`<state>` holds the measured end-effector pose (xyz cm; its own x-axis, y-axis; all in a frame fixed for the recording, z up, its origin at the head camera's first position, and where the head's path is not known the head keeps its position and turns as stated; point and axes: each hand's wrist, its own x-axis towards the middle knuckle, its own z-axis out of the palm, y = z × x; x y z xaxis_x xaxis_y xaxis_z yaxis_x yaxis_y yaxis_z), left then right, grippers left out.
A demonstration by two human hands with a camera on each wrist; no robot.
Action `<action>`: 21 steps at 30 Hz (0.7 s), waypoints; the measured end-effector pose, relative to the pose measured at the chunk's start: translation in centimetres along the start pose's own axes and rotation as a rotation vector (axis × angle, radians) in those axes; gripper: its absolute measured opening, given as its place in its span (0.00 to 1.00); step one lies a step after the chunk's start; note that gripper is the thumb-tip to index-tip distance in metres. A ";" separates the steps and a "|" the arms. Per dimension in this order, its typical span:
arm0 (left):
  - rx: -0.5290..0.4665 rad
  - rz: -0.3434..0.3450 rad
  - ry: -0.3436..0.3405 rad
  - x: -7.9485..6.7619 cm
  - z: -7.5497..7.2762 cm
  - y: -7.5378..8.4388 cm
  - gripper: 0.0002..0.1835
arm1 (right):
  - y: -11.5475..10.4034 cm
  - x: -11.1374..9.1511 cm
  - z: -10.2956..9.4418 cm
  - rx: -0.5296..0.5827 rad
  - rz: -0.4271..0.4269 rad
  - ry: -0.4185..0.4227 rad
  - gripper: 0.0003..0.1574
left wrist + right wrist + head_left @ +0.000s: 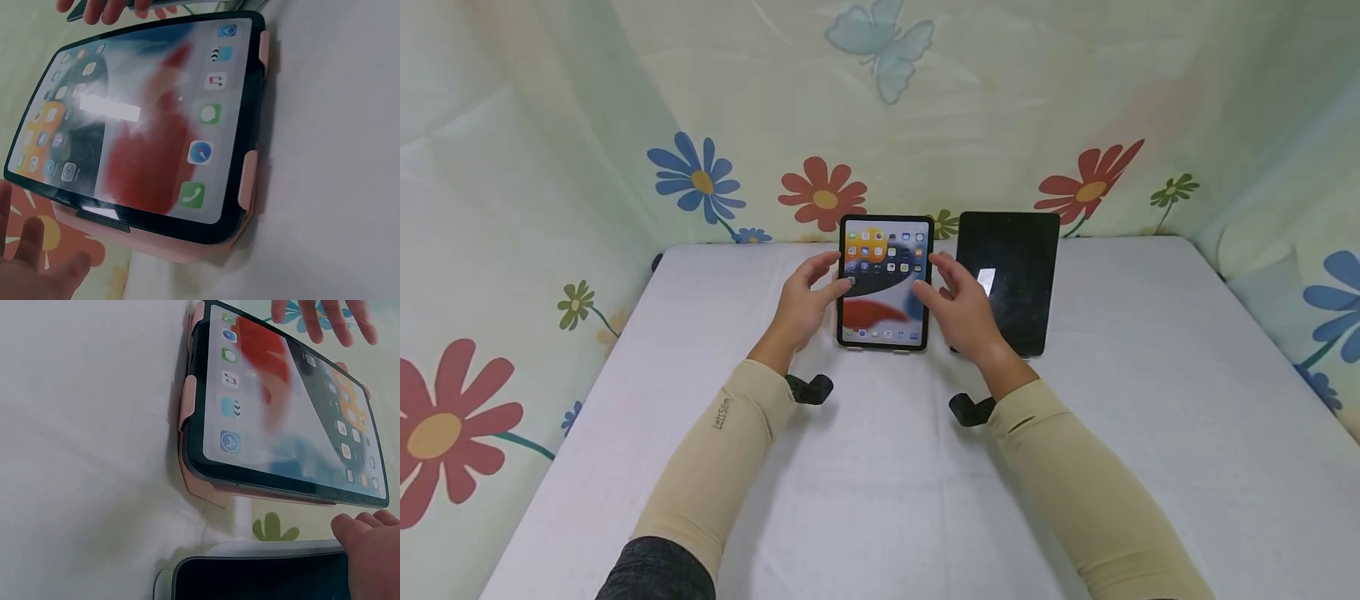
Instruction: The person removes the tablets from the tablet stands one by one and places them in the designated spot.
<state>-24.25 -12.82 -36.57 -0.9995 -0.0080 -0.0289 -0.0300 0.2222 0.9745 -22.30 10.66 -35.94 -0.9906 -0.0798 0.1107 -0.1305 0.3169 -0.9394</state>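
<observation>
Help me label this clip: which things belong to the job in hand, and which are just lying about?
Likely the job:
lit tablet
pink stand holding it
left hand and right hand, at its sides

Likely just there:
dark tablet alongside
floral backdrop
white tablecloth

The table (887, 492) has a white, lightly creased surface. Near its far edge stands a pink stand (248, 181) bearing the lit tablet (883, 287). Just right of it, a white stand (163, 587) bears the dark tablet (1022, 304), leaning back.
</observation>
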 end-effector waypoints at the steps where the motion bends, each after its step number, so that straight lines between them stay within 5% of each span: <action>1: -0.001 0.002 -0.002 0.2 0.0 0.0 0.28 | 0.0 0.2 0.1 -0.009 -0.001 0.007 0.36; 21: -0.049 -0.032 -0.064 3.5 0.3 1.1 0.27 | 0.0 2.8 1.3 -0.059 0.082 -0.028 0.39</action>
<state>-27.82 -12.31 -35.63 -0.9962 0.0483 -0.0729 -0.0635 0.1747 0.9826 -25.06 9.20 -36.00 -0.9967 -0.0771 0.0246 -0.0521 0.3784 -0.9242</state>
